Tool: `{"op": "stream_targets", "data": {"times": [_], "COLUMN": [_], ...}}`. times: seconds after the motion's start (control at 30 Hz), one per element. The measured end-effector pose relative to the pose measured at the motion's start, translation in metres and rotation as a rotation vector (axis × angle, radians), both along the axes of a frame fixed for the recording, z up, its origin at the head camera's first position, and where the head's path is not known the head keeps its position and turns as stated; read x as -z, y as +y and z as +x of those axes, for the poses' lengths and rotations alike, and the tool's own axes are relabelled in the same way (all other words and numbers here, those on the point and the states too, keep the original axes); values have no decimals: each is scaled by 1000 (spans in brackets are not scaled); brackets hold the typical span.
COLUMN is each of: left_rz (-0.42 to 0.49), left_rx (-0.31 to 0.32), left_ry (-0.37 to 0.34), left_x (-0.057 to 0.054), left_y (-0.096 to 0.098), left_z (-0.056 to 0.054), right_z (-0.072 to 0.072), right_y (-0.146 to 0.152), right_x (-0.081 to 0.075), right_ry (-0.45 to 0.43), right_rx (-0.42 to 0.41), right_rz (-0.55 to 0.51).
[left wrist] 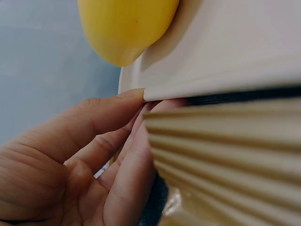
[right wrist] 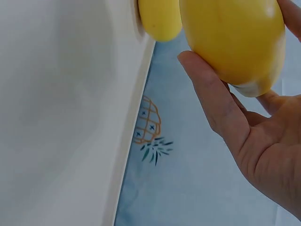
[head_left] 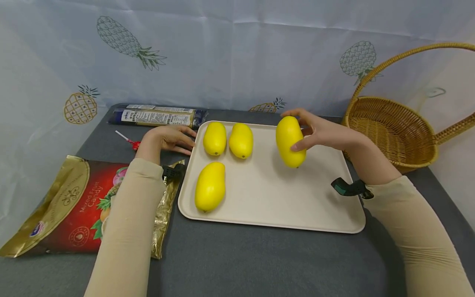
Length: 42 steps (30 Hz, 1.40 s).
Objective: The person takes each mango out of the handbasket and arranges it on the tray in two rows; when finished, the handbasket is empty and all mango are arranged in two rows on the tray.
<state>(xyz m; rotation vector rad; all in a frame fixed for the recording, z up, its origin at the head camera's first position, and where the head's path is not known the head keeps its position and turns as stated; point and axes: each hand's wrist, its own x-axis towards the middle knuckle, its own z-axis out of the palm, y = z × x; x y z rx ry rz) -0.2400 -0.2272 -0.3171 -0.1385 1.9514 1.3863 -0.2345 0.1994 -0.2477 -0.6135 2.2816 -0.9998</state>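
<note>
My right hand (head_left: pixel 324 130) grips a yellow mango (head_left: pixel 287 140) above the right half of the cream tray (head_left: pixel 267 202). In the right wrist view, the thumb (right wrist: pixel 204 77) lies along one side of that fruit and other fingers reach round behind it. My left hand (head_left: pixel 174 138) is at the tray's left edge. The left wrist view has its thumb (left wrist: pixel 120 110) on the rim, with fingers below, pinching it. Two mangoes lie side by side at the tray's back left, one (head_left: pixel 215 139) left of the other (head_left: pixel 241 141). A third mango (head_left: pixel 210 187) lies at its front left.
A wicker basket (head_left: pixel 393 123) with a tall handle stands at the back right. Left of the tray lie a red and gold candy bag (head_left: pixel 85 202) and a red-wrapped lollipop (head_left: pixel 131 142). A dark long packet (head_left: pixel 157 116) lies along the back, before a pineapple-print curtain (head_left: pixel 208 53).
</note>
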Motion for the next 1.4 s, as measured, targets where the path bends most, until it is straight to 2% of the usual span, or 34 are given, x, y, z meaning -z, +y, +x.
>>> {"op": "stream_targets", "data": {"times": [0.27,0.4,0.57,0.9,1.1,1.4], "left_rz": [-5,-1,0,-2,-3,-3], "left_rx": [4,4,2,10,16,24], "left_ry": [5,4,0,-5,-5,6], "left_x": [0,0,0,-1,-2,-1], "left_y": [-1,-1,-1,-1,-1,-1], "left_z": [0,0,1,1,1,0], "right_z": [6,10,15,24,33,48], "right_y": [-14,-21,-31,-48,-58,-71], "right_x": [11,15,22,32,34,39], "right_ry": [-34,-20,-17,-124,-203,-275], "right_rx": [-47,-60,-92,-91,-92,-75], "right_rz": [-20,45,54,14,-14,-28]}}
